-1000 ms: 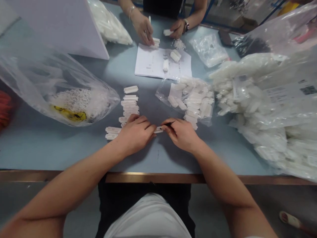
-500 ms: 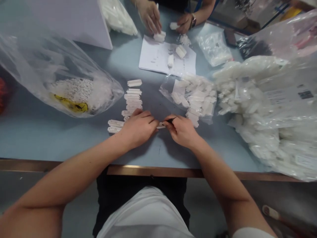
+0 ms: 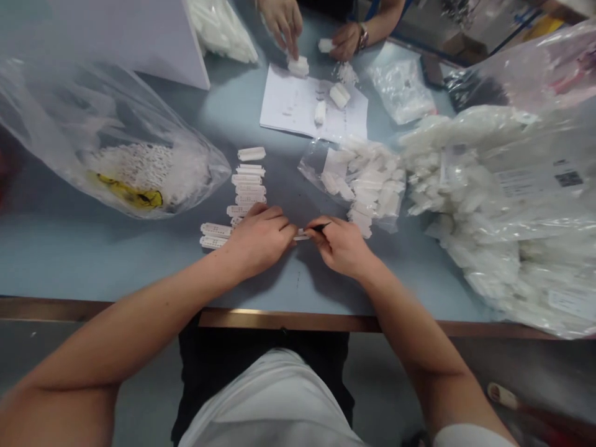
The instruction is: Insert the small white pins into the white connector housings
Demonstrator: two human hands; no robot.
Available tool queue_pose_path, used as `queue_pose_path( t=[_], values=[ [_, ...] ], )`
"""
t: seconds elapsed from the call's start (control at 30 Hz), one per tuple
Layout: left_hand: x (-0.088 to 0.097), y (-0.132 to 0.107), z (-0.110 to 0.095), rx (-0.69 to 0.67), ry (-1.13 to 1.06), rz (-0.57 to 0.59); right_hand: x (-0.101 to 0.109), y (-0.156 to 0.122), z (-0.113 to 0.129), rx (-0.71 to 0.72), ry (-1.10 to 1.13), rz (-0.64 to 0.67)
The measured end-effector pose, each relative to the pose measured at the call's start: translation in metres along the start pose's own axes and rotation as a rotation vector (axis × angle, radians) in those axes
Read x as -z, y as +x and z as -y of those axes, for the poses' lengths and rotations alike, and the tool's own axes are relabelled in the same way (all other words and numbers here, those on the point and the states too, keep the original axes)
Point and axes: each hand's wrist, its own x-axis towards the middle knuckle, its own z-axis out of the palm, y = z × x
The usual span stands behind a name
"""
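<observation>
Close to the table's front, my left hand [image 3: 263, 242] is closed with its fingertips on one end of a small white plastic strip [image 3: 302, 234]. My right hand [image 3: 342, 245] pinches a slim black tool [image 3: 320, 227], its tip at the strip's other end; the tool's exact kind is unclear. Beyond my left hand lies a column of white plastic strips [image 3: 249, 180] with rows of small marks. Two more strips [image 3: 215, 230] lie left of that hand, partly covered by it. An open clear bag of white plastic pieces [image 3: 372, 180] spills out just past my right hand.
A large clear bag of small white parts [image 3: 139, 164] with a yellow-and-black label lies left. Big bags of white pieces [image 3: 512, 205] crowd the right. Across the table, a co-worker's hands [image 3: 284, 22] handle white pieces beside a printed paper sheet [image 3: 288, 105].
The co-worker's hand on the left of that pair has shifted slightly, and the white stick in it no longer shows. My own hands stay nearly still around the strip.
</observation>
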Motion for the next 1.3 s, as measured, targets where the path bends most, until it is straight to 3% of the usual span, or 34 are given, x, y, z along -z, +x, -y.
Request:
queue_pose_path(
  t=[0.5,0.63,1.0,1.13,1.3],
  values=[
    [0.0013,0.0009,-0.0003,-0.016,0.018,-0.02,-0.0007,-0.0004,0.0,-0.022,0.019,0.029],
    [0.0026,0.0016,-0.0005,-0.026,0.007,-0.021,-0.0018,-0.001,-0.0018,0.004,0.037,-0.039],
    [0.0018,0.0013,-0.0009,-0.017,0.035,-0.016,-0.0013,-0.002,-0.0069,0.044,0.015,-0.037],
    [0.0024,0.0018,-0.0012,-0.02,0.034,-0.016,-0.0038,-0.0014,-0.0085,0.04,0.043,-0.108],
    [0.002,0.0013,-0.0005,-0.025,0.039,-0.018,-0.0059,0.0016,-0.0076,0.071,0.067,-0.07]
  ],
)
